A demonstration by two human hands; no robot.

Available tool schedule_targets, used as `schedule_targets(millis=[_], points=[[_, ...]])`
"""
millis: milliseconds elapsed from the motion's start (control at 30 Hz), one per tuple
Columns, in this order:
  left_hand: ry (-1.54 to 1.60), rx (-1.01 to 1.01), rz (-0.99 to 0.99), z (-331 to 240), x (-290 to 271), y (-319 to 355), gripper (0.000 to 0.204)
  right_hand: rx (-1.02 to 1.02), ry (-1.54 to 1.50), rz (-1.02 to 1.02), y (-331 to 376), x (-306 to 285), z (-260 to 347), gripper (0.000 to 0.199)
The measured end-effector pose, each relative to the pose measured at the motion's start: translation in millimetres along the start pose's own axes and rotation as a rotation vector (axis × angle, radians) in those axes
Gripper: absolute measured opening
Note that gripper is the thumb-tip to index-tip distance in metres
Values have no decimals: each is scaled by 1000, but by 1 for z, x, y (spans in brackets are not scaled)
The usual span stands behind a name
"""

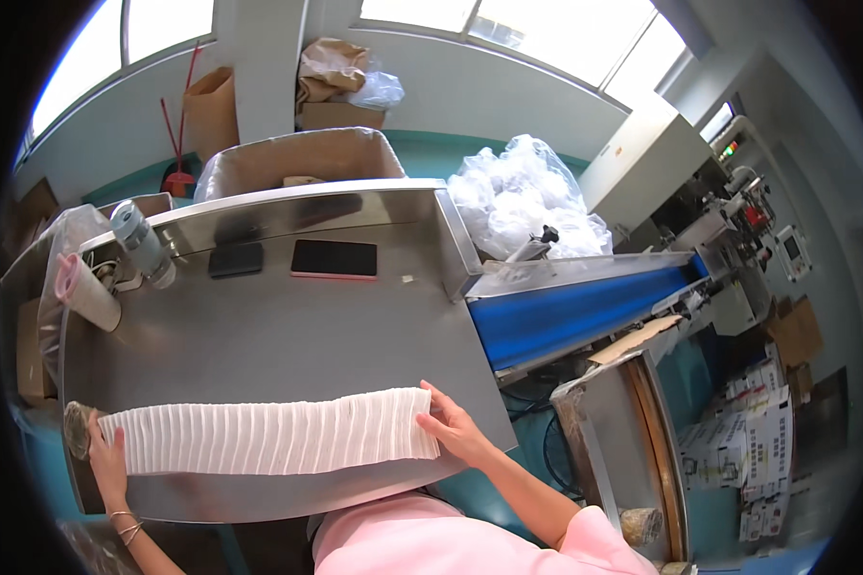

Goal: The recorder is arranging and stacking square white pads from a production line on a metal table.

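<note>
A long row of white folded pads [278, 438], packed edge to edge, lies across the near part of the metal table. They look like paper or soft cloth; the exact kind does not show. My left hand [107, 462] presses against the row's left end, thumb up along its front side. At the right end, my right hand [455, 431] grips the last pads, with thumb and fingers on either side of the corner. Both palms face inward, so the row is squeezed between them. A brownish roll [78, 428], like a roll of tape, sits by my left hand at the table edge.
On the metal table [259, 340] lie two phones, one black [334, 259] and one dark grey [235, 260]. A clear bottle [142, 241] and a pink-rimmed cup [86, 292] stand far left. To the right runs a blue conveyor [585, 311], with bagged white items [523, 196] behind it.
</note>
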State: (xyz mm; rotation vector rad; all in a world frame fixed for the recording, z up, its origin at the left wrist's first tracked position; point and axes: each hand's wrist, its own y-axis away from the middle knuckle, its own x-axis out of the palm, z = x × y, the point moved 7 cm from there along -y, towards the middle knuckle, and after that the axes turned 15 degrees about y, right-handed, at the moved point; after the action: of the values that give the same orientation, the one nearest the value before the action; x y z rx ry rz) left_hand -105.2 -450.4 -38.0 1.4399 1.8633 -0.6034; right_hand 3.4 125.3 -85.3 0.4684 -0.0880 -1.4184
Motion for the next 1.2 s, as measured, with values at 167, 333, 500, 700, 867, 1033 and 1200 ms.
schedule_targets(millis=[167, 333, 500, 700, 867, 1033, 1200], points=[[-273, 215, 95, -63, 48, 33, 91, -67, -79, -174, 4, -9, -7, 72], [-436, 167, 15, -105, 88, 77, 92, -23, 61, -229, 5, -43, -4, 60], [-436, 99, 3, -98, 86, 79, 87, 10, 54, -221, 7, -58, 1, 51], [-464, 6, -12, -79, 76, 61, 87, 38, 75, -130, 8, -50, 6, 48], [-429, 22, -9, -66, 77, 47, 86, 205, -275, -82, 9, -50, -9, 42], [-423, -24, 2, -67, 77, 46, 86, 299, -452, -91, 9, -61, -27, 41], [-392, 2, -2, -64, 77, 44, 85, -1, -136, -228, 4, -87, -23, 37]])
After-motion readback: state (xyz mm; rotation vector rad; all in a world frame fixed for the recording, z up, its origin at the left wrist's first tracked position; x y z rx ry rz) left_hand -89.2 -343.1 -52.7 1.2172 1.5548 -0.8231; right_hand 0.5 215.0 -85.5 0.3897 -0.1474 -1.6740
